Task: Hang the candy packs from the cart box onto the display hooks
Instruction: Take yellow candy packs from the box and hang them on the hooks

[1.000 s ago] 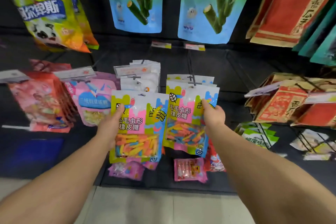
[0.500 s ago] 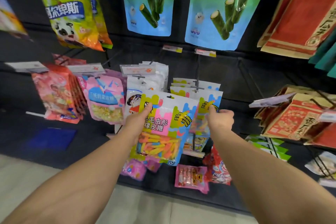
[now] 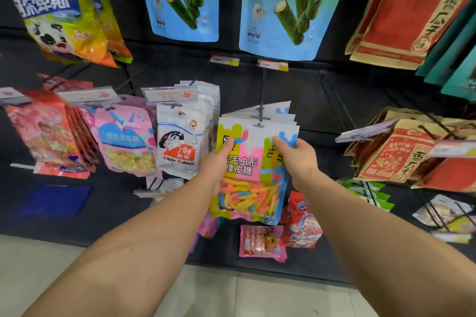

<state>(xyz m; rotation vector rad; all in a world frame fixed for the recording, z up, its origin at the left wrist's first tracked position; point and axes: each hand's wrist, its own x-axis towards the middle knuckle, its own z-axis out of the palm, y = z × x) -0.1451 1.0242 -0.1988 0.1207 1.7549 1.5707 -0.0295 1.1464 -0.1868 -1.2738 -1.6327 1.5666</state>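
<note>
Retail shop, snack/candy aisle. A dark display wall [image 3: 322, 100] is fitted with metal peg hooks [image 3: 261, 100], each loaded with rows of identical sealed packs. Price tags [image 3: 273, 65] are clipped at the hook ends. White Rabbit candy bags [image 3: 177, 147], seaweed roll pouches [image 3: 291, 5] and red paper bags [image 3: 394, 157] are hung as stock. Light tiled floor [image 3: 231, 296] is seen below.

gummy pack [image 3: 253, 162]: glossy plastic | hook [image 3: 260, 117]: matt dark metal | red-brown bags [image 3: 391, 154]: matt paper
</note>
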